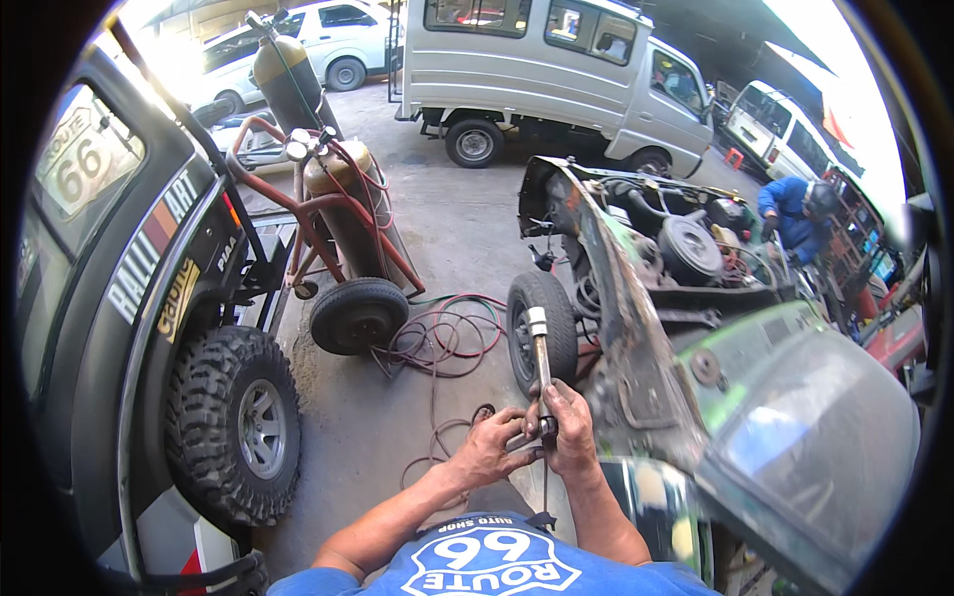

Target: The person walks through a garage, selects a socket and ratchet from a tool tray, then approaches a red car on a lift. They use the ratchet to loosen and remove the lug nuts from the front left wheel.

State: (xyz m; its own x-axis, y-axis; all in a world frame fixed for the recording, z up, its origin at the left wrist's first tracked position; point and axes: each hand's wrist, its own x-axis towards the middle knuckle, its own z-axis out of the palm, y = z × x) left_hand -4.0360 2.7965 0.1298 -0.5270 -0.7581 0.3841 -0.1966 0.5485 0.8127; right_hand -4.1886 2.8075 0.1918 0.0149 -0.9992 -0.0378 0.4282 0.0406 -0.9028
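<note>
One green vehicle (621,288) stands rightward, engine exposed. I have the left hand (487,445) half-curled, its grip unclear, and the right hand (571,429) clasping the socket tool (543,370), left of the vehicle. I'd steady it and check the socket (538,320) sits firmly.

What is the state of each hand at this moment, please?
Left hand: partly curled, at the socket wrench; whether it grips cannot be told.
Right hand: closed, holding the socket wrench.

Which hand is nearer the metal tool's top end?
Right: the right hand grips the metal tool below its top end; the left hand sits lower, leftward.
</note>
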